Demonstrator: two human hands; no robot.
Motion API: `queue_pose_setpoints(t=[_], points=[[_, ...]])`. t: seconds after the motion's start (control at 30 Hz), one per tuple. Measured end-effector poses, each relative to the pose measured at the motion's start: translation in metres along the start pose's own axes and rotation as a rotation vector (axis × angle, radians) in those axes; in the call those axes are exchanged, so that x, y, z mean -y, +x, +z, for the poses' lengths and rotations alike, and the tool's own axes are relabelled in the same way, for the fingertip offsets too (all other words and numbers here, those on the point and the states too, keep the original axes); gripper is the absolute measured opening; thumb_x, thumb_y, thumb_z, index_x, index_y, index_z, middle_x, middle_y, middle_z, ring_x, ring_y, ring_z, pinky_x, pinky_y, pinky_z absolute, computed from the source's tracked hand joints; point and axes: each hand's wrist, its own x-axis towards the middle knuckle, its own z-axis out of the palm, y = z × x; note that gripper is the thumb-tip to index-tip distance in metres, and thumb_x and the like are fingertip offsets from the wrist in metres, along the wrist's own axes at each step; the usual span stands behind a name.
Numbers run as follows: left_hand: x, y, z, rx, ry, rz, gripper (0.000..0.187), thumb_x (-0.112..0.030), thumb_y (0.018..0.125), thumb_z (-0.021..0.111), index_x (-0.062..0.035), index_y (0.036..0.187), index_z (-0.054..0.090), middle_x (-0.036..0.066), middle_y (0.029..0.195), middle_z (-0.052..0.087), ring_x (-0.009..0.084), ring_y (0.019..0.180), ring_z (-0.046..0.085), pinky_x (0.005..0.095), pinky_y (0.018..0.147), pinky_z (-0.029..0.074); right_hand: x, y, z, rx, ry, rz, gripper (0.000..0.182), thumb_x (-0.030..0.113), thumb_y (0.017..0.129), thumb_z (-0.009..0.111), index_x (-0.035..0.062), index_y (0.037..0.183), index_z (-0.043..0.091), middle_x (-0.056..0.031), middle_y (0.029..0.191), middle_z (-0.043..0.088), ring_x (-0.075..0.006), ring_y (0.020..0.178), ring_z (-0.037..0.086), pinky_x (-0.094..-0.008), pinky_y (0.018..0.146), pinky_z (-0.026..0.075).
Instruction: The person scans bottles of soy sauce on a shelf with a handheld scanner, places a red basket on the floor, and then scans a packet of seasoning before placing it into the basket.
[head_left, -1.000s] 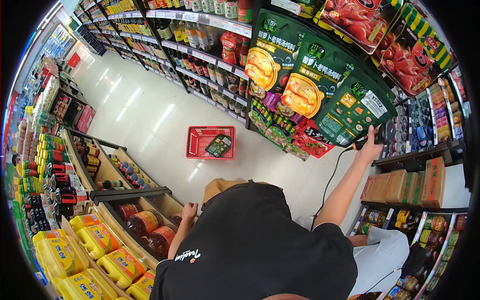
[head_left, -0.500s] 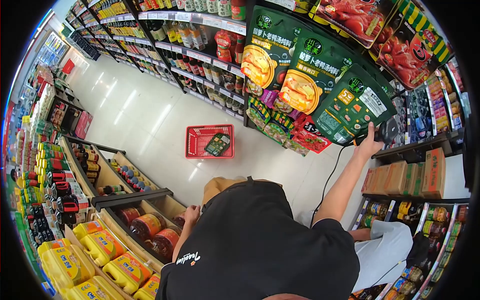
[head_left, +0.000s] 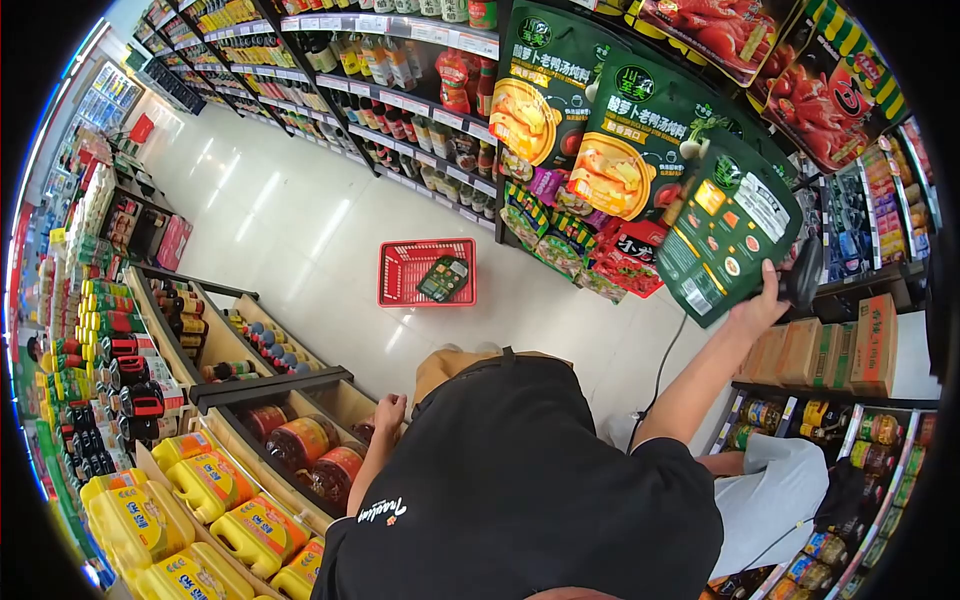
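My right hand (head_left: pixel 758 308) grips the lower edge of a green soup-seasoning pouch (head_left: pixel 724 238), its printed back turned toward me. Two matching pouches (head_left: pixel 620 150) with a yellow soup bowl on the front hang just left of it and partly overlap it. Beside my right fingers is a dark rounded object (head_left: pixel 803 270), and a thin black cable runs below the pouch. My left hand (head_left: pixel 388 412) hangs low at my side, fingers curled in, close to a bin with large dark-red containers (head_left: pixel 303 443).
On the floor ahead stands a red basket (head_left: pixel 388 301) with a green pack (head_left: pixel 443 279) inside. Yellow jugs (head_left: pixel 212 485) line the left; cardboard boxes (head_left: pixel 872 345) sit right. A person's light-grey clothing (head_left: pixel 765 505) shows close at my right. Bottle shelves (head_left: pixel 415 105) run along the aisle.
My right hand and the pouch have shifted right and slightly down, and the pouch has tilted away from the hanging ones. My left hand stays low, its fingers still curled.
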Motion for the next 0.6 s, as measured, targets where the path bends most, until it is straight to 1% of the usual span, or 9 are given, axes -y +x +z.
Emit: queue_pose_setpoints(t=[0.17, 0.27, 0.3, 0.33, 0.37, 0.47, 0.53, 0.57, 0.6], points=[[0.003, 0.014, 0.013, 0.020, -0.170, -0.037, 0.047, -0.039, 0.091, 0.060, 0.0064, 0.104, 0.068, 0.019, 0.089, 0.072, 0.0276, 0.089, 0.071, 0.0380, 0.082, 0.052, 0.058, -0.037, 0.020, 0.110, -0.048, -0.133, 0.048, -0.012, 0.079, 0.065, 0.0004, 0.122, 0.051, -0.0068, 0.105, 0.056, -0.0194, 0.101, 0.055, -0.0365, 0.099, 0.044], [-0.027, 0.019, 0.013, -0.015, -0.373, 0.080, 0.045, -0.036, 0.093, 0.059, 0.0069, 0.103, 0.067, 0.015, 0.086, 0.073, 0.0226, 0.086, 0.070, 0.0351, 0.080, 0.053, 0.082, -0.060, 0.025, 0.256, 0.068, -0.202, 0.056, -0.013, 0.074, 0.062, 0.0015, 0.124, 0.044, -0.0086, 0.108, 0.052, -0.0217, 0.100, 0.053, -0.0404, 0.099, 0.043], [-0.044, 0.021, 0.008, -0.016, -0.338, 0.176, 0.046, -0.037, 0.094, 0.059, 0.0064, 0.105, 0.067, 0.015, 0.088, 0.073, 0.0220, 0.087, 0.070, 0.0343, 0.080, 0.053, 0.088, -0.068, 0.031, 0.313, 0.133, -0.093, 0.056, -0.011, 0.070, 0.062, 0.0034, 0.121, 0.044, -0.0078, 0.105, 0.048, -0.0218, 0.095, 0.051, -0.0398, 0.094, 0.045], [-0.067, 0.022, 0.000, -0.019, -0.301, 0.272, 0.047, -0.039, 0.095, 0.060, 0.0059, 0.107, 0.066, 0.014, 0.090, 0.073, 0.0214, 0.087, 0.070, 0.0336, 0.080, 0.053, 0.091, -0.079, 0.044, 0.341, 0.130, -0.126, 0.054, -0.010, 0.069, 0.062, 0.0047, 0.118, 0.044, -0.0075, 0.100, 0.047, -0.0211, 0.092, 0.050, -0.0393, 0.090, 0.046], [-0.103, 0.014, -0.011, 0.040, -0.418, 0.341, 0.048, -0.040, 0.095, 0.060, 0.0044, 0.113, 0.065, 0.014, 0.097, 0.072, 0.0217, 0.093, 0.068, 0.0340, 0.085, 0.052, 0.093, -0.093, 0.058, 0.368, 0.127, -0.159, 0.053, -0.009, 0.069, 0.062, 0.0061, 0.116, 0.043, -0.0072, 0.096, 0.046, -0.0203, 0.088, 0.049, -0.0388, 0.087, 0.047], [-0.232, -0.041, -0.064, 0.338, -0.821, 0.479, 0.050, -0.038, 0.097, 0.060, 0.0001, 0.129, 0.057, 0.013, 0.118, 0.067, 0.0208, 0.111, 0.062, 0.0362, 0.099, 0.045, 0.080, -0.132, 0.095, 0.558, 0.400, 0.365, 0.046, -0.002, 0.067, 0.064, 0.0092, 0.107, 0.045, -0.0045, 0.089, 0.044, -0.0167, 0.083, 0.048, -0.0310, 0.080, 0.045], [-0.304, -0.089, -0.094, 0.624, -1.077, 0.785, 0.047, -0.033, 0.099, 0.059, -0.0012, 0.133, 0.054, 0.013, 0.124, 0.064, 0.0206, 0.117, 0.058, 0.0383, 0.104, 0.041, 0.068, -0.152, 0.124, 0.575, 0.392, 0.542, 0.044, 0.001, 0.068, 0.065, 0.0092, 0.106, 0.045, -0.0037, 0.092, 0.048, -0.0146, 0.085, 0.049, -0.0288, 0.083, 0.044], [-0.329, -0.115, -0.102, 0.625, -1.099, 0.802, 0.045, -0.032, 0.099, 0.058, -0.0013, 0.132, 0.055, 0.012, 0.123, 0.064, 0.0198, 0.115, 0.059, 0.0377, 0.103, 0.043, 0.065, -0.159, 0.140, 0.631, 0.373, 0.576, 0.044, 0.000, 0.071, 0.065, 0.0088, 0.109, 0.047, -0.0030, 0.094, 0.049, -0.0142, 0.089, 0.051, -0.0293, 0.085, 0.044], [-0.351, -0.138, -0.107, 0.626, -1.123, 0.818, 0.042, -0.031, 0.100, 0.058, -0.0014, 0.130, 0.055, 0.010, 0.121, 0.065, 0.0190, 0.114, 0.060, 0.0370, 0.102, 0.044, 0.033, -0.160, 0.135, 0.697, 0.363, 0.604, 0.043, -0.002, 0.073, 0.066, 0.0080, 0.111, 0.048, -0.0033, 0.097, 0.051, -0.0143, 0.093, 0.053, -0.0301, 0.087, 0.045]])
